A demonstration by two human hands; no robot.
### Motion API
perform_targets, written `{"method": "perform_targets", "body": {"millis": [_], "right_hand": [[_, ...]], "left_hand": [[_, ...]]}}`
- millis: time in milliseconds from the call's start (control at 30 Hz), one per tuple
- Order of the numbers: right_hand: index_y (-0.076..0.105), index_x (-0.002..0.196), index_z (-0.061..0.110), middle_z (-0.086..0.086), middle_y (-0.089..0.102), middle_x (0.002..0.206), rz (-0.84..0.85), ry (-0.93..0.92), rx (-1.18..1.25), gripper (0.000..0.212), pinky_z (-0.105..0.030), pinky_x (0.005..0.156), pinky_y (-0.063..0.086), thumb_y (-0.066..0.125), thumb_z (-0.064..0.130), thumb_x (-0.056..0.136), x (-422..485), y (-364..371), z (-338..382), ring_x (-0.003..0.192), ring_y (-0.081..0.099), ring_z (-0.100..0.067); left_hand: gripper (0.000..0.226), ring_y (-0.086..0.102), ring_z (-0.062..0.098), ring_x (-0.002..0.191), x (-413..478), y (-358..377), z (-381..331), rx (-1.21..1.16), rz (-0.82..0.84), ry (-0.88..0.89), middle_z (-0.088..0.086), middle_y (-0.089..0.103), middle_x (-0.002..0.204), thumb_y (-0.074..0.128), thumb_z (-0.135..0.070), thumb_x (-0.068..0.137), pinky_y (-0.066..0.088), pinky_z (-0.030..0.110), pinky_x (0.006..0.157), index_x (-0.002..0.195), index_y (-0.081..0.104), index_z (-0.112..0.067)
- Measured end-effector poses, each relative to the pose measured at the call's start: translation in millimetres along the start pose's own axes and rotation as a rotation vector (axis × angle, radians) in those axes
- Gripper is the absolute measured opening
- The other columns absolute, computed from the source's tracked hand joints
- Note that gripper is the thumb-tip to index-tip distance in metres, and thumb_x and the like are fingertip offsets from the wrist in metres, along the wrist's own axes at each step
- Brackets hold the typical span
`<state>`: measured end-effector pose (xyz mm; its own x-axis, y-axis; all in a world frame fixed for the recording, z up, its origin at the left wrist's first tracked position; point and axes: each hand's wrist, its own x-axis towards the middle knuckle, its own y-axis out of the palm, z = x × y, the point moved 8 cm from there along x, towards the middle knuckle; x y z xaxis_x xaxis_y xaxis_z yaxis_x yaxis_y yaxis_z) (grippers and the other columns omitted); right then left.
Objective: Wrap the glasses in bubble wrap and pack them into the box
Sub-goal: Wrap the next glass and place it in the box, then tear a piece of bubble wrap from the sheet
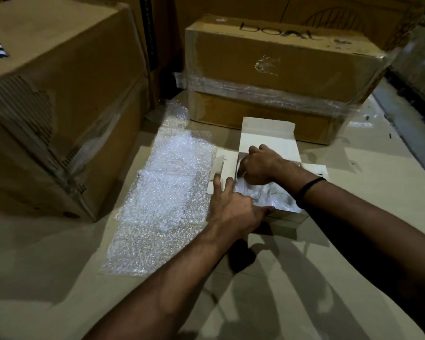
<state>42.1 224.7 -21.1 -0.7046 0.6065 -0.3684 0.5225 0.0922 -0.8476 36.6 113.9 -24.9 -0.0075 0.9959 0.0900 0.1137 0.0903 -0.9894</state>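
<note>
A small white box [268, 136] lies open on the cardboard floor, its lid flap standing at the far side. Inside it is a bubble-wrapped glass [275, 200], partly hidden by my hands. My right hand [258, 165] reaches into the far part of the box with curled fingers pressing down on the wrapped bundle. My left hand [231, 204] rests at the box's near left corner, two fingers straight along the left flap and the thumb on the near rim. A sheet of bubble wrap [162, 197] lies flat to the left of the box.
A large brown carton [280, 69] bound with clear tape stands right behind the small box. Another big carton [47, 106] stands at the left. Flattened cardboard [353, 241] covers the floor.
</note>
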Motion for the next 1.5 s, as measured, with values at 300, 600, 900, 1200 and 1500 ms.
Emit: {"method": "perform_targets", "body": {"millis": [300, 600, 900, 1200, 1500], "right_hand": [[0.056, 0.129, 0.047, 0.006, 0.045, 0.144, -0.090, -0.037, -0.014, 0.040, -0.039, 0.099, 0.032, 0.044, 0.038, 0.092, -8.0, -0.2, 3.6, 0.128, 0.035, -0.024], [0.054, 0.134, 0.041, 0.006, 0.045, 0.147, -0.124, 0.041, 0.160, 0.040, -0.043, 0.102, 0.031, 0.043, 0.040, 0.095, -17.1, 3.6, -4.3, 0.131, 0.037, -0.026], [0.070, 0.099, 0.015, -0.004, 0.070, 0.101, -0.852, 0.249, 0.791, 0.019, -0.032, 0.076, 0.049, 0.055, 0.020, 0.089, -118.4, -20.0, 66.4, 0.090, 0.062, -0.024], [0.044, 0.143, 0.018, -0.009, 0.040, 0.151, -0.545, 0.293, 0.713, 0.062, -0.039, 0.116, 0.021, 0.033, 0.053, 0.093, -81.3, 61.0, 183.7, 0.142, 0.032, -0.027], [0.066, 0.092, 0.023, 0.006, 0.069, 0.087, -0.774, 0.443, 1.817, 0.030, -0.027, 0.076, 0.051, 0.052, 0.051, 0.095, -100.8, 56.6, 143.1, 0.084, 0.064, -0.009]], "left_hand": [[0.078, 0.040, 0.028, 0.128, 0.8, -9.4, 1.1, 0.047, -0.032, -0.017, 0.002, 0.066, 0.121, 0.020, -0.075, 0.089, -0.001, 0.056, 0.111, 0.107, 0.073, -0.021], [0.032, 0.056, 0.028, 0.112, -38.5, -4.5, 17.8, -0.211, -0.392, 0.285, 0.004, 0.067, 0.121, 0.054, -0.039, 0.089, 0.029, 0.044, 0.101, 0.103, 0.072, -0.017], [0.034, 0.051, 0.027, 0.122, -78.9, 28.8, 186.2, -0.140, -0.107, -0.452, -0.002, 0.062, 0.130, 0.068, -0.042, 0.083, 0.037, 0.040, 0.099, 0.112, 0.073, -0.025], [0.011, 0.064, 0.035, 0.084, -79.6, -3.2, 198.5, -0.221, -0.374, -0.426, 0.009, 0.074, 0.086, 0.063, -0.022, 0.090, 0.045, 0.039, 0.076, 0.092, 0.074, -0.020], [0.015, 0.063, 0.027, 0.065, -125.4, -16.6, 157.1, -0.304, -0.607, -0.088, 0.001, 0.070, 0.074, 0.057, -0.024, 0.090, 0.043, 0.034, 0.067, 0.088, 0.070, -0.017]]}}
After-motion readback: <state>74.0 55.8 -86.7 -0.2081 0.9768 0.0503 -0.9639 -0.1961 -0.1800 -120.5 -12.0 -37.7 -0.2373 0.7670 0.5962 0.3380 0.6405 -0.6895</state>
